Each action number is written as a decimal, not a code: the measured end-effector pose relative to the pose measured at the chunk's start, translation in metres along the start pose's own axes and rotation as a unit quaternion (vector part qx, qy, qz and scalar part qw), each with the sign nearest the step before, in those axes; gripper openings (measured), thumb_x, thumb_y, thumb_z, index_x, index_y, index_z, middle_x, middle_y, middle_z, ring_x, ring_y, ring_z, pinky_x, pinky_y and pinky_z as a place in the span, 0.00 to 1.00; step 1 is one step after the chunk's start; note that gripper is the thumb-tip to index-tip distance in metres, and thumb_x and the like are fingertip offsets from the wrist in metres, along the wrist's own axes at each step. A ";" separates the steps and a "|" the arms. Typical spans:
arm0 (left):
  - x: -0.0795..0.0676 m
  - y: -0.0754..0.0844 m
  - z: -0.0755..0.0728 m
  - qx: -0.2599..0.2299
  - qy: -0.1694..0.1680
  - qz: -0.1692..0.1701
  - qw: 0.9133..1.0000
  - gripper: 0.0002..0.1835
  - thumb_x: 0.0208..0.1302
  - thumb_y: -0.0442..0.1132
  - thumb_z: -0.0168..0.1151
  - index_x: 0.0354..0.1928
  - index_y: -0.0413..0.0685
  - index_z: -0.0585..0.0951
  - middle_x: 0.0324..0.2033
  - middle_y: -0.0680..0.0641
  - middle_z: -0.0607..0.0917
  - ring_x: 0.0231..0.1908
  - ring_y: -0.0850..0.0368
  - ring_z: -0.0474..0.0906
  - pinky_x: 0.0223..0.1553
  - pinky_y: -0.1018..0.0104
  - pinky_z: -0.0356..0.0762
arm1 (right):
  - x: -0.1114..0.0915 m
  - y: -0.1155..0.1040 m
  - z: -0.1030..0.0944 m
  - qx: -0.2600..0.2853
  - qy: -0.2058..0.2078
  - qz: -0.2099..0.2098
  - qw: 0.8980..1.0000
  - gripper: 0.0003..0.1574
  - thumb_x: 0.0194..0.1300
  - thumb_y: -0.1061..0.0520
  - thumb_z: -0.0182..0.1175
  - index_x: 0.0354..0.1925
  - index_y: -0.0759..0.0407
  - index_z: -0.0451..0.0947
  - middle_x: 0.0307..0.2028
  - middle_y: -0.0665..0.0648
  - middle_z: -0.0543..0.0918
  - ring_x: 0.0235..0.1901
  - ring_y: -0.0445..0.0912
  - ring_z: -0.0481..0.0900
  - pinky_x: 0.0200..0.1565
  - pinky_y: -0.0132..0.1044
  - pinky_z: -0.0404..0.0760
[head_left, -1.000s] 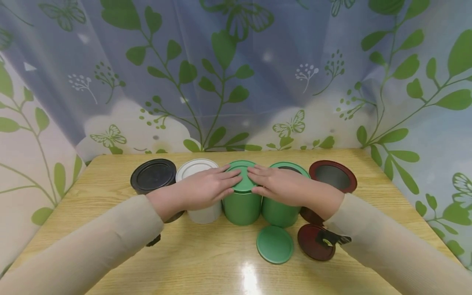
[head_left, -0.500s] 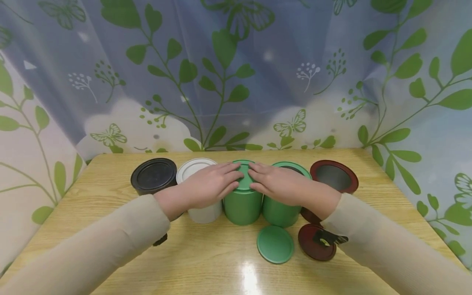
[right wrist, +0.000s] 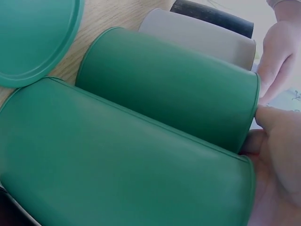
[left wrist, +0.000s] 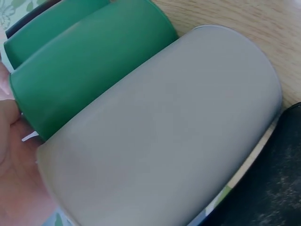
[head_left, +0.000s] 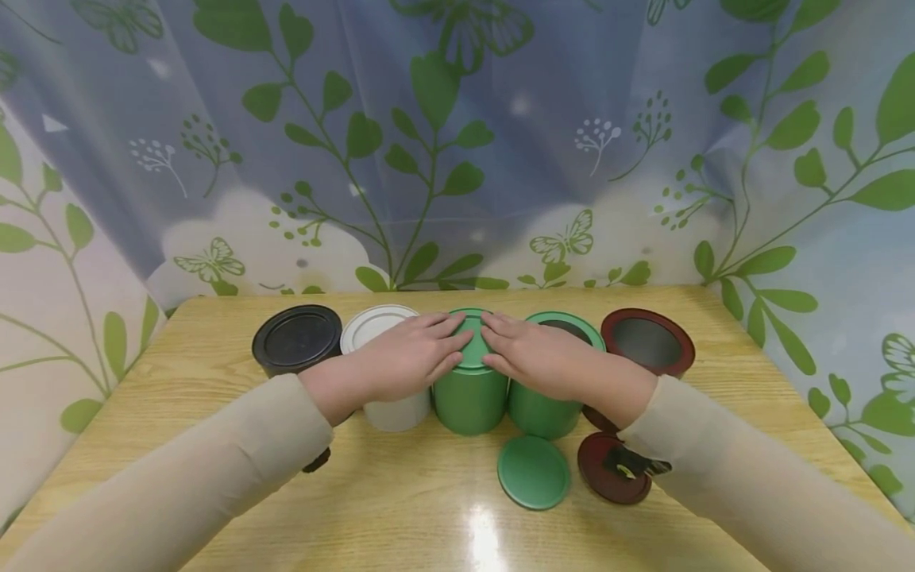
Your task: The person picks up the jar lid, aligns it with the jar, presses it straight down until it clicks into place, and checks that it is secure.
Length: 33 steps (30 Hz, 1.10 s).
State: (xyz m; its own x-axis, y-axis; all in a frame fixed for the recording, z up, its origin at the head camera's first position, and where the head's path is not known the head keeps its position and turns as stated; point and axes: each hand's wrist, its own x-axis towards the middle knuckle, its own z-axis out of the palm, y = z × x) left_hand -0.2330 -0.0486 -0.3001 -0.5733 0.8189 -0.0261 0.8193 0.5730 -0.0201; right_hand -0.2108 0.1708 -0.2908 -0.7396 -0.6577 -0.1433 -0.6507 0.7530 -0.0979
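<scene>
Both hands lie with straight fingers on the lid point(head_left: 472, 351) of the middle green can point(head_left: 469, 403) in the head view. My left hand point(head_left: 409, 356) comes in over the white can point(head_left: 395, 415) and touches the lid's left part. From the other side, my right hand point(head_left: 549, 357) reaches across a second green can point(head_left: 545, 415), whose dark inside shows at the top, and rests its fingertips on the lid's right part. The right wrist view shows the thumb point(right wrist: 270, 117) at the top edge of the middle green can point(right wrist: 169, 89). Neither hand grips anything.
A lidded black can point(head_left: 297, 338) stands at the row's left end, an open dark red can point(head_left: 682, 357) at its right end. In front lie a loose green lid point(head_left: 533, 473) and a dark red lid point(head_left: 608, 481). A patterned curtain point(head_left: 457, 199) hangs behind the wooden table point(head_left: 400, 508).
My left hand has shifted slightly to the right over the lid, and the two hands' fingertips are a little closer together. The cans and loose lids keep their places.
</scene>
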 end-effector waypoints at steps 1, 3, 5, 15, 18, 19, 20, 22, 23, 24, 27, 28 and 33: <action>0.000 0.001 -0.001 -0.004 -0.005 -0.003 1.000 0.26 0.75 0.47 0.39 0.69 0.43 0.62 0.68 0.39 0.58 0.67 0.43 0.53 0.65 0.52 0.53 | 0.000 0.000 0.000 -0.001 -0.001 0.000 1.000 0.36 0.75 0.45 0.39 0.69 0.66 0.52 0.70 0.64 0.48 0.69 0.54 0.47 0.65 0.48 0.56; 0.000 0.002 -0.003 -0.010 -0.015 -0.009 1.000 0.26 0.75 0.47 0.39 0.69 0.43 0.61 0.68 0.39 0.57 0.68 0.43 0.52 0.66 0.51 0.53 | 0.000 -0.001 -0.001 -0.003 -0.003 0.001 1.000 0.36 0.75 0.45 0.39 0.69 0.67 0.52 0.70 0.65 0.48 0.69 0.54 0.47 0.65 0.48 0.56; 0.000 0.003 -0.005 -0.015 -0.025 -0.014 0.999 0.26 0.75 0.47 0.39 0.69 0.44 0.60 0.69 0.39 0.56 0.68 0.43 0.51 0.66 0.50 0.52 | 0.001 -0.002 -0.001 -0.005 -0.007 0.002 1.000 0.36 0.75 0.45 0.39 0.69 0.67 0.52 0.70 0.65 0.48 0.69 0.54 0.46 0.65 0.48 0.56; 0.008 0.008 -0.016 -0.016 -0.087 -0.040 0.995 0.28 0.75 0.49 0.39 0.71 0.44 0.56 0.71 0.42 0.50 0.69 0.46 0.47 0.67 0.52 0.48 | 0.003 -0.006 -0.005 -0.025 -0.030 0.023 0.999 0.36 0.75 0.45 0.39 0.70 0.66 0.51 0.70 0.65 0.47 0.70 0.54 0.45 0.65 0.50 0.55; 0.008 0.008 -0.016 -0.027 -0.086 -0.042 0.995 0.29 0.74 0.50 0.39 0.71 0.45 0.56 0.71 0.42 0.50 0.69 0.45 0.47 0.67 0.51 0.47 | 0.003 -0.009 -0.004 -0.033 -0.039 0.030 0.998 0.35 0.76 0.45 0.37 0.70 0.65 0.50 0.71 0.64 0.46 0.70 0.54 0.44 0.65 0.53 0.53; 0.008 0.008 -0.016 -0.030 -0.086 -0.045 0.995 0.29 0.74 0.50 0.39 0.71 0.46 0.56 0.71 0.42 0.50 0.69 0.46 0.46 0.67 0.51 0.47 | 0.003 -0.009 -0.004 -0.032 -0.041 0.033 0.998 0.35 0.76 0.45 0.36 0.70 0.65 0.50 0.71 0.64 0.46 0.70 0.54 0.43 0.65 0.55 0.52; 0.008 0.008 -0.016 -0.033 -0.085 -0.047 0.995 0.29 0.74 0.51 0.39 0.71 0.46 0.56 0.71 0.43 0.50 0.69 0.46 0.46 0.67 0.51 0.47 | 0.004 -0.010 -0.003 -0.031 -0.043 0.036 0.998 0.35 0.76 0.45 0.35 0.71 0.64 0.49 0.71 0.63 0.45 0.70 0.53 0.42 0.65 0.55 0.51; 0.007 0.007 -0.015 -0.037 -0.084 -0.053 0.994 0.29 0.74 0.51 0.38 0.71 0.47 0.56 0.71 0.43 0.50 0.69 0.47 0.46 0.67 0.49 0.48 | 0.004 -0.010 -0.002 -0.028 -0.042 0.037 0.998 0.35 0.76 0.45 0.34 0.71 0.64 0.49 0.71 0.62 0.45 0.70 0.53 0.41 0.66 0.56 0.49; 0.007 0.007 -0.014 -0.038 -0.084 -0.057 0.994 0.29 0.74 0.52 0.38 0.71 0.48 0.56 0.71 0.44 0.49 0.69 0.47 0.46 0.66 0.48 0.48 | 0.003 -0.010 -0.001 -0.026 -0.041 0.037 0.998 0.34 0.76 0.45 0.34 0.71 0.64 0.48 0.71 0.62 0.45 0.70 0.53 0.41 0.66 0.56 0.49; 0.007 0.008 -0.014 -0.039 -0.085 -0.060 0.994 0.29 0.74 0.52 0.38 0.71 0.48 0.56 0.71 0.44 0.49 0.69 0.47 0.46 0.66 0.47 0.48 | 0.003 -0.010 -0.001 -0.025 -0.040 0.036 0.998 0.34 0.76 0.45 0.34 0.71 0.64 0.48 0.71 0.62 0.44 0.70 0.53 0.40 0.66 0.56 0.48; 0.008 0.011 -0.015 -0.053 -0.091 -0.072 0.992 0.29 0.74 0.51 0.39 0.71 0.48 0.56 0.71 0.44 0.48 0.70 0.48 0.45 0.66 0.44 0.48 | 0.002 -0.010 0.000 -0.025 -0.035 0.035 0.998 0.34 0.76 0.46 0.33 0.71 0.63 0.48 0.71 0.62 0.44 0.70 0.53 0.40 0.66 0.56 0.48; 0.008 0.012 -0.016 -0.060 -0.093 -0.076 0.991 0.29 0.74 0.51 0.39 0.71 0.47 0.56 0.71 0.43 0.48 0.70 0.48 0.44 0.65 0.44 0.47 | 0.002 -0.011 0.000 -0.026 -0.034 0.035 0.998 0.34 0.76 0.46 0.33 0.71 0.63 0.48 0.71 0.62 0.44 0.70 0.53 0.40 0.66 0.56 0.48; 0.008 0.016 -0.016 -0.089 -0.096 -0.090 0.987 0.29 0.74 0.51 0.38 0.71 0.45 0.55 0.72 0.43 0.45 0.70 0.51 0.41 0.66 0.45 0.46 | 0.002 -0.011 0.001 -0.021 -0.029 0.035 0.999 0.34 0.76 0.46 0.33 0.71 0.64 0.48 0.71 0.61 0.44 0.70 0.53 0.40 0.66 0.56 0.47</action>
State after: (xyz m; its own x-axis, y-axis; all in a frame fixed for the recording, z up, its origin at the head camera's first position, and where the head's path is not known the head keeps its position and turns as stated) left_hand -0.2247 -0.0322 -0.2847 -0.6859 0.6911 -0.2279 0.6812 0.7199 0.1330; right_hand -0.2050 0.1612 -0.2909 -0.7734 -0.5998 -0.2054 -0.6048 0.7951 -0.0445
